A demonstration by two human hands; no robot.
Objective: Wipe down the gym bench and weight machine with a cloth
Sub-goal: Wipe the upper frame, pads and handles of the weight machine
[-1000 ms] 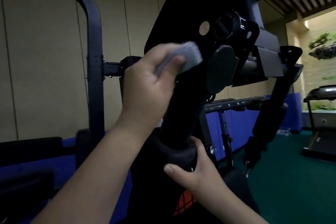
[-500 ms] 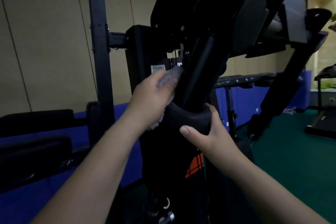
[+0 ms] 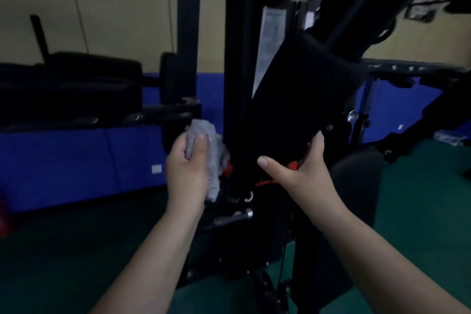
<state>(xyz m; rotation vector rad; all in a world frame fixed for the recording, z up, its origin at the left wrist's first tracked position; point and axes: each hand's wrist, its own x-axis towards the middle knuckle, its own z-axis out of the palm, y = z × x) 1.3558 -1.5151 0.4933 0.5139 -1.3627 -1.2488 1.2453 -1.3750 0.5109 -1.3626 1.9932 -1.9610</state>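
Since the earlier frames, both hands have travelled down the machine: the cloth started high by the round black knob, then slid to the top of the pad, and it is now down beside the pad's lower end, while the view has tipped toward the floor.

At the grip, the left hand point(image 3: 187, 171) has its fingers and thumb curled round the crumpled grey cloth point(image 3: 207, 153), which bunches above the fist and hangs below it, just beside the left edge of the long black padded machine arm point(image 3: 288, 109). Whether the cloth actually presses on the padding I cannot tell; the spot is dark. The right hand point(image 3: 303, 171) clasps the pad's lower end, thumb stretched across the near face and fingers wrapped behind the right edge, steadying it.

Both forearms reach up from the near bottom of the view, the left almost straight, the right angled in from the right.

Judging progress, the pass down this pad seems close to its end, so the upper part of the weight machine frame point(image 3: 188, 41) area looks covered. Left to do, as far as I can judge: the lower frame, the bolts beneath the hands, and the black padded gym bench point(image 3: 71, 79) at far left, which the cloth is well apart from.
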